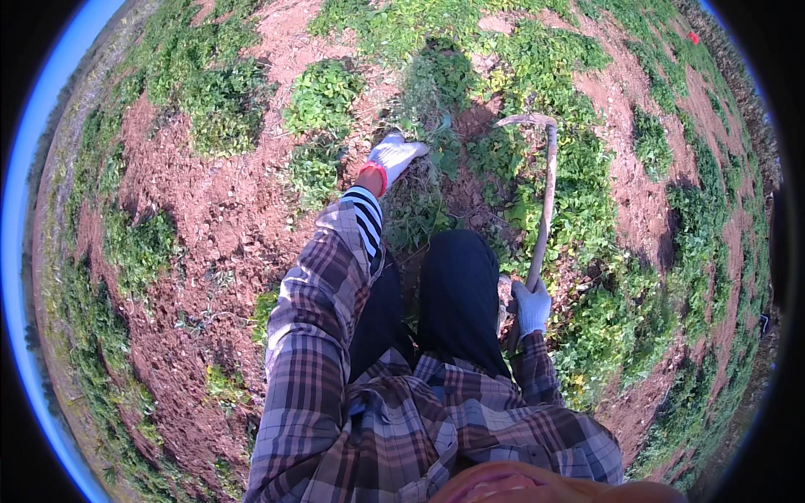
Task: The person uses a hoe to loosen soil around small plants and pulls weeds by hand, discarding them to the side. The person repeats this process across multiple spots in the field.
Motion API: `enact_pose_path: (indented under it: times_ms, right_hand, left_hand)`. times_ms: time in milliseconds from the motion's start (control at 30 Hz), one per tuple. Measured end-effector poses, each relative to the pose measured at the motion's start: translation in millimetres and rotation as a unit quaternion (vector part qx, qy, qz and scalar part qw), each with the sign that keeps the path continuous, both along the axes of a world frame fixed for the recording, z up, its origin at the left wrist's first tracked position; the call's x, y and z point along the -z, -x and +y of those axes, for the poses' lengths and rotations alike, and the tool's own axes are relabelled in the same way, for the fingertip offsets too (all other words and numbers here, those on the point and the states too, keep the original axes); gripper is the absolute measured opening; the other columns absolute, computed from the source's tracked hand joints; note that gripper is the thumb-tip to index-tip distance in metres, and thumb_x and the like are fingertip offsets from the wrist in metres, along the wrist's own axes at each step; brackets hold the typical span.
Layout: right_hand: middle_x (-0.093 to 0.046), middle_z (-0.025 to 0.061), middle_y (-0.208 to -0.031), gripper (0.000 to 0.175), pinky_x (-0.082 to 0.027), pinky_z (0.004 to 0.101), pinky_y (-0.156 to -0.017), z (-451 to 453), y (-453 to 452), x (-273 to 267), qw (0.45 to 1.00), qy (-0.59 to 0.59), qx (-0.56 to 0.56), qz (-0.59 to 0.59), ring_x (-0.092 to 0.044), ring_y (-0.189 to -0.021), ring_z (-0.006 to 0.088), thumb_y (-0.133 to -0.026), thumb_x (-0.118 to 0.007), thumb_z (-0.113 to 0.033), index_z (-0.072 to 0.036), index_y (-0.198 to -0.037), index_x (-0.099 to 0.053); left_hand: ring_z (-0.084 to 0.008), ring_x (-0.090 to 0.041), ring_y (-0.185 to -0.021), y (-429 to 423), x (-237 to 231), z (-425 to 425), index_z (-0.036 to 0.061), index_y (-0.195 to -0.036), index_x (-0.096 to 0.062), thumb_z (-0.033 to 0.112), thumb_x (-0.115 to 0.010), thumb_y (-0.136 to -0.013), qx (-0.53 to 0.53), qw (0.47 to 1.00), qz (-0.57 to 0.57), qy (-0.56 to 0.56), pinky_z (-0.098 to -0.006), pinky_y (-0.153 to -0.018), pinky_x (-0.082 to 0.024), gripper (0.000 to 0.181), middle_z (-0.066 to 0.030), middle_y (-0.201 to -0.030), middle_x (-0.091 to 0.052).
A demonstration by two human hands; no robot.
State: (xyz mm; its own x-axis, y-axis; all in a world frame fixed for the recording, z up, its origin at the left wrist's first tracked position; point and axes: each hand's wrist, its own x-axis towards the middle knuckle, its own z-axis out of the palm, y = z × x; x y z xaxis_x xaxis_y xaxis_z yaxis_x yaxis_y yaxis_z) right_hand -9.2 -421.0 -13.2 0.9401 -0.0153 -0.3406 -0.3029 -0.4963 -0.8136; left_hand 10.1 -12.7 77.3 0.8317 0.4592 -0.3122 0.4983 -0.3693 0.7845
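My left hand (396,157), in a white knit glove with a red cuff, reaches forward and grips a bunch of uprooted-looking green and dry stems (424,135). Its fingertips are partly hidden among the leaves. In my right hand (532,306), also gloved, is the wooden handle of a hoe (546,210), held beside my right knee. The hoe's narrow metal head (527,119) lies at the far end of the handle, above low leafy plants, pointing left. Whether the head touches the ground cannot be told.
Low green plants (324,97) grow in patches and rows over reddish soil (207,207). My bent knees (459,270) are close below the hands. More leafy growth (585,220) lies right of the hoe. A small red thing (693,38) shows at the far upper right.
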Motion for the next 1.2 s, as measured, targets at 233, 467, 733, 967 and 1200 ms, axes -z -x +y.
enact_pose_path:
  times_ms: [233,467,733,967,1200]
  right_hand:
    - [-0.072,0.0185,-0.103,0.06,-0.053,0.0463,-0.085,-22.7,21.6,16.9,0.949,0.3,-0.084,0.055,-0.069,-0.096,0.038,-0.082,-0.068,-0.038,-0.012,-0.135,-0.057]
    - [-0.07,0.0125,-0.08,0.037,-0.054,0.0373,-0.07,-19.1,24.6,18.6,0.959,0.236,-0.148,0.049,-0.069,-0.074,0.024,-0.077,-0.072,-0.025,0.0,-0.103,-0.066]
    - [-0.071,0.0161,-0.081,0.036,-0.054,0.0402,-0.069,4.4,-23.0,46.7,0.964,0.222,-0.146,0.023,-0.07,-0.075,0.0295,-0.077,-0.072,-0.029,0.0,-0.096,-0.066]
    - [-0.065,0.0117,-0.071,0.031,-0.053,0.0409,-0.068,6.2,-19.5,18.8,0.988,0.135,-0.079,-0.004,-0.067,-0.069,0.0251,-0.079,-0.068,-0.025,0.0,-0.096,-0.062]
    - [-0.069,0.019,-0.088,0.06,-0.054,0.0428,-0.071,30.0,-39.8,-28.6,0.987,0.142,-0.049,-0.063,-0.068,-0.076,0.0325,-0.082,-0.065,-0.035,-0.007,-0.134,-0.053]
  left_hand:
    - [-0.0366,-0.064,-0.106,-15.6,4.8,-10.7,-0.0064,-0.112,-0.065,0.053,-0.067,-0.077,0.016,0.999,0.009,0.042,-0.039,-0.09,-0.048,0.069,-0.0245,-0.113,-0.067]
    - [-0.0385,-0.064,-0.108,-16.3,15.3,-5.0,-0.0096,-0.115,-0.063,0.053,-0.066,-0.079,0.074,0.997,0.027,-0.026,-0.0417,-0.092,-0.048,0.073,-0.0284,-0.115,-0.065]
    - [-0.0321,-0.065,-0.094,-1.0,18.9,5.3,-0.0077,-0.107,-0.065,0.053,-0.068,-0.078,0.037,0.999,-0.006,-0.008,-0.041,-0.083,-0.048,0.067,-0.0222,-0.105,-0.067]
    - [-0.0305,-0.066,-0.081,9.1,14.8,11.4,-0.0072,-0.102,-0.065,0.06,-0.065,-0.077,0.009,0.999,0.03,-0.009,-0.0403,-0.075,-0.049,0.072,-0.0196,-0.089,-0.068]
    - [-0.0193,-0.065,-0.07,8.1,26.9,10.4,-0.0075,-0.098,-0.064,0.035,-0.076,-0.081,-0.043,0.992,0.005,0.117,-0.031,-0.064,-0.051,0.048,-0.0097,-0.081,-0.068]
